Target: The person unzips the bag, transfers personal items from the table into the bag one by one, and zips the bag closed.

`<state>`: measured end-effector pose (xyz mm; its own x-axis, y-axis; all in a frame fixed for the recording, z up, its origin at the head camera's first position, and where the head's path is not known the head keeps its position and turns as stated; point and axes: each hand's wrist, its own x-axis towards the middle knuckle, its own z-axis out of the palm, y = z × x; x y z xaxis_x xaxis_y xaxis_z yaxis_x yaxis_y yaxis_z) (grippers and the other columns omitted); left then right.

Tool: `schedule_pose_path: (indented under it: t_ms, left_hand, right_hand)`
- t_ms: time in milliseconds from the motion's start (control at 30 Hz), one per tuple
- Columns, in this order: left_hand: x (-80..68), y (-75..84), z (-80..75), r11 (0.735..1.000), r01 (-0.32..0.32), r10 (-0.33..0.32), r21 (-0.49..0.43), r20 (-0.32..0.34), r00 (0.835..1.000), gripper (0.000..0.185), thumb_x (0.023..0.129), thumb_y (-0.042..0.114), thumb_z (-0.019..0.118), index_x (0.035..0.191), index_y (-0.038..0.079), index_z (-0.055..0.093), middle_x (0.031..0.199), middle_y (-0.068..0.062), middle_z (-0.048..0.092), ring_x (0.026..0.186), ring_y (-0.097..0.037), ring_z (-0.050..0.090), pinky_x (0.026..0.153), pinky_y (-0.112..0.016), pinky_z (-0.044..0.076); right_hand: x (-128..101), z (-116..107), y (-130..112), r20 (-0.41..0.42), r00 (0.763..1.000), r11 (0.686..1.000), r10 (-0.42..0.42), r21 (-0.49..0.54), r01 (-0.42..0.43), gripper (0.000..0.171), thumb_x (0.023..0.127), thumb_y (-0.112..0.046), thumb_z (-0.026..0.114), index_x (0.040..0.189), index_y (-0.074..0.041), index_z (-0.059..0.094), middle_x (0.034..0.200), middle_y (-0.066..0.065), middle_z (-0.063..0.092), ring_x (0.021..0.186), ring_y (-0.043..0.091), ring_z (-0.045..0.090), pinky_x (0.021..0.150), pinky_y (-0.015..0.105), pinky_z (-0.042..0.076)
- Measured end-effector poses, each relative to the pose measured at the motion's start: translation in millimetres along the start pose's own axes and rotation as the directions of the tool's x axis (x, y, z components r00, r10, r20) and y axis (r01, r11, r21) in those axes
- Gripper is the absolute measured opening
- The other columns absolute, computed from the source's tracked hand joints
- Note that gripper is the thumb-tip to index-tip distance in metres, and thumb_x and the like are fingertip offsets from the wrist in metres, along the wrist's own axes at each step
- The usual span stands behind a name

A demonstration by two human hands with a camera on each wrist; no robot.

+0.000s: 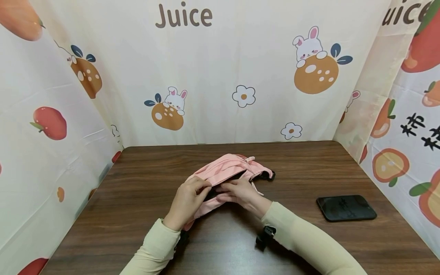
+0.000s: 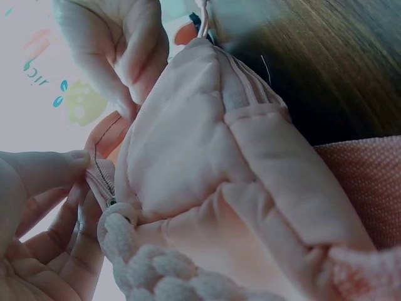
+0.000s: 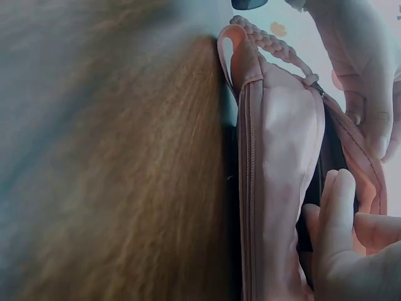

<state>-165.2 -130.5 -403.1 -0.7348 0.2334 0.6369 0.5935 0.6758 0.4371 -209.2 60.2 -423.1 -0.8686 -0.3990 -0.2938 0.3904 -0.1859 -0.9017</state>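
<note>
A: Pink bag [image 1: 229,170] mid-table; left hand [image 1: 187,201] and right hand [image 1: 238,193] both pinching its zipper opening's edges.

B: Keep the pinches taut, close beside the zipper; phone [image 1: 346,207] lies well right.

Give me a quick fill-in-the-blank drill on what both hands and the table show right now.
1. Both hands work at the opening of a padded fabric bag coloured ____.
2. On the dark wooden table, off to the person's right, lies a black ____.
3. The right hand and left hand both hold the bag's ____ edge.

Missing words: pink; phone; open
</note>
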Motion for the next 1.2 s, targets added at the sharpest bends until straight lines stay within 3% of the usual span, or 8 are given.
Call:
schedule_pose_path:
  t_ms: [233, 567, 700, 833, 967, 1033, 1133, 1200]
  left_hand:
    - [-1.0, -0.5, 1.5, 1.000, -0.002, 0.002, 0.022, 0.006, 1.000, 0.011, 0.078, 0.002, 0.079, 0.085, 0.010, 0.076, 0.080, 0.003, 0.067, 0.072, -0.009, 0.059, 0.063, -0.022, 0.049]
    - [-3.6, 0.4, 5.1, 0.982, -0.099, 0.097, 0.164, 0.020, 0.995, 0.011, 0.078, 0.006, 0.080, 0.084, 0.014, 0.074, 0.079, 0.005, 0.064, 0.072, -0.008, 0.060, 0.065, -0.023, 0.051]
    - [-3.5, 1.5, 2.3, 0.989, -0.085, 0.080, 0.124, 0.043, 0.996, 0.009, 0.079, 0.007, 0.079, 0.084, 0.014, 0.075, 0.080, 0.006, 0.065, 0.071, -0.006, 0.060, 0.065, -0.022, 0.051]
    - [-2.4, 1.4, -3.5, 0.999, -0.024, 0.023, 0.026, 0.060, 0.998, 0.009, 0.082, 0.007, 0.077, 0.088, 0.013, 0.076, 0.083, 0.006, 0.068, 0.072, -0.005, 0.061, 0.066, -0.021, 0.052]
    - [-1.1, -1.6, -11.2, 0.999, 0.035, -0.033, -0.039, 0.041, 0.999, 0.009, 0.084, 0.006, 0.075, 0.092, 0.011, 0.076, 0.087, 0.003, 0.070, 0.074, -0.005, 0.062, 0.065, -0.023, 0.054]
    - [-1.1, -3.4, -15.9, 0.997, 0.060, -0.059, -0.049, 0.027, 0.998, 0.010, 0.085, 0.006, 0.074, 0.094, 0.010, 0.075, 0.089, 0.001, 0.070, 0.074, -0.006, 0.063, 0.065, -0.024, 0.055]
    - [-1.8, -6.3, -23.8, 0.994, 0.099, -0.098, -0.053, 0.010, 0.995, 0.012, 0.086, 0.006, 0.073, 0.097, 0.009, 0.075, 0.091, -0.002, 0.070, 0.075, -0.009, 0.065, 0.064, -0.026, 0.056]
    - [-3.0, -8.4, -28.7, 0.990, 0.128, -0.128, -0.053, 0.007, 0.992, 0.013, 0.086, 0.006, 0.073, 0.099, 0.008, 0.075, 0.093, -0.003, 0.070, 0.076, -0.011, 0.065, 0.064, -0.028, 0.056]
  right_hand:
    - [-6.3, -8.2, 1.0, 0.021, 1.000, 1.000, 0.013, -0.024, -0.013, 0.031, 0.101, -0.002, 0.046, 0.123, 0.020, 0.047, 0.102, 0.021, 0.070, 0.075, 0.014, 0.071, 0.078, 0.026, 0.058]
    - [-19.1, -19.3, -1.6, 0.020, 0.999, 0.997, -0.051, -0.056, 0.052, 0.029, 0.100, -0.007, 0.051, 0.119, 0.015, 0.052, 0.097, 0.017, 0.073, 0.081, 0.016, 0.072, 0.077, 0.027, 0.058]
    - [-25.0, -25.2, -5.8, 0.009, 0.997, 0.991, -0.074, -0.111, 0.074, 0.029, 0.098, -0.014, 0.057, 0.115, 0.010, 0.057, 0.092, 0.006, 0.074, 0.081, 0.012, 0.072, 0.073, 0.025, 0.058]
    - [-29.0, -29.0, -11.8, -0.005, 0.992, 0.976, -0.128, -0.178, 0.125, 0.031, 0.097, -0.016, 0.059, 0.115, 0.009, 0.059, 0.089, 0.001, 0.073, 0.081, 0.010, 0.070, 0.071, 0.023, 0.056]
    - [-33.5, -29.8, -19.7, 0.017, 0.971, 0.931, -0.239, -0.280, 0.234, 0.030, 0.097, -0.014, 0.059, 0.114, 0.012, 0.058, 0.092, 0.008, 0.073, 0.081, 0.011, 0.070, 0.072, 0.025, 0.057]
    - [-35.4, -28.7, -23.2, 0.044, 0.955, 0.892, -0.294, -0.345, 0.291, 0.030, 0.097, -0.012, 0.058, 0.113, 0.013, 0.058, 0.096, 0.015, 0.072, 0.082, 0.013, 0.071, 0.074, 0.028, 0.057]
    - [-36.6, -25.9, -25.8, 0.103, 0.925, 0.812, -0.367, -0.450, 0.372, 0.028, 0.097, -0.011, 0.059, 0.113, 0.012, 0.059, 0.100, 0.023, 0.070, 0.084, 0.016, 0.071, 0.076, 0.035, 0.059]
    - [-36.3, -22.9, -25.8, 0.156, 0.892, 0.727, -0.425, -0.527, 0.439, 0.025, 0.095, -0.010, 0.062, 0.111, 0.009, 0.063, 0.100, 0.023, 0.069, 0.084, 0.019, 0.071, 0.075, 0.035, 0.058]
